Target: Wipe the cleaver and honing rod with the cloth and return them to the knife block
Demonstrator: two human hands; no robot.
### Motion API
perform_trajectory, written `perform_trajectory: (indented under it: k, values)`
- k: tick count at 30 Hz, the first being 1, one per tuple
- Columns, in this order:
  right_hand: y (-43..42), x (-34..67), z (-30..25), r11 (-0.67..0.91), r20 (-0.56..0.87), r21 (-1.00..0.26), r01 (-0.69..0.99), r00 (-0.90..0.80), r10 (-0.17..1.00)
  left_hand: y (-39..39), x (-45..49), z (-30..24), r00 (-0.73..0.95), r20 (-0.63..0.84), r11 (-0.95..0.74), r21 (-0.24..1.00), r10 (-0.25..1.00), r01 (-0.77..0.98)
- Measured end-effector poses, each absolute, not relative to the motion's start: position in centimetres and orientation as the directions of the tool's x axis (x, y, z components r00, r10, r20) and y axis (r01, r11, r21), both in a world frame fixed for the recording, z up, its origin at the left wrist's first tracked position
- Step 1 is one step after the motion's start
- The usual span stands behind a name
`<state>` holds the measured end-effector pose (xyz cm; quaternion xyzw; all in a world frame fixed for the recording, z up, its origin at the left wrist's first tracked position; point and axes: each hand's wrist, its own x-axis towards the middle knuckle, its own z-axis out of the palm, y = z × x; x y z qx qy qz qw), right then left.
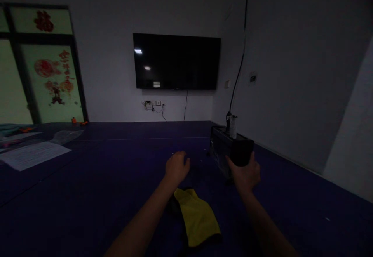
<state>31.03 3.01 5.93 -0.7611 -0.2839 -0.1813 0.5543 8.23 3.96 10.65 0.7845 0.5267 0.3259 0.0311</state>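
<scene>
My right hand [247,174] is at the near end of a black box [243,150], its thumb on the left side and its fingers on the right. Clear plastic film seems to hang on the box's left side. On top stands a small whitish, see-through piece [233,127], beside a dark part where a cable comes down. My left hand [176,167] hovers or rests over the dark blue surface, left of the box, thumb apart from the fingers and nothing visible in it. Just below it lies a yellow cloth [199,218] with dark edges.
White papers [35,155] and thin plastic [66,136] lie at the left on the blue surface [101,187]. Small orange items [74,120] sit by the door. A black cable [243,57] runs down the right wall. A television [177,62] hangs at the back.
</scene>
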Motion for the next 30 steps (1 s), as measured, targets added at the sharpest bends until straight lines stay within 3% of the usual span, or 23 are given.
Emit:
perform_trajectory:
  k: [11,23,30]
  values:
    - [4.0,29.8,5.3,-0.234,0.641,-0.689,0.686,0.727,0.246,3.7,9.3,9.6,0.292,0.452,-0.487,0.408,0.843,0.773]
    - [4.8,24.3,4.7,-0.033,0.697,-0.654,0.756,0.619,0.363,3.7,10.5,7.8,0.395,0.509,-0.643,0.637,0.765,0.425]
    - [4.0,22.1,4.1,0.125,0.670,-0.681,0.721,0.545,0.504,3.6,11.0,7.8,0.414,0.520,-0.653,0.690,0.747,0.313]
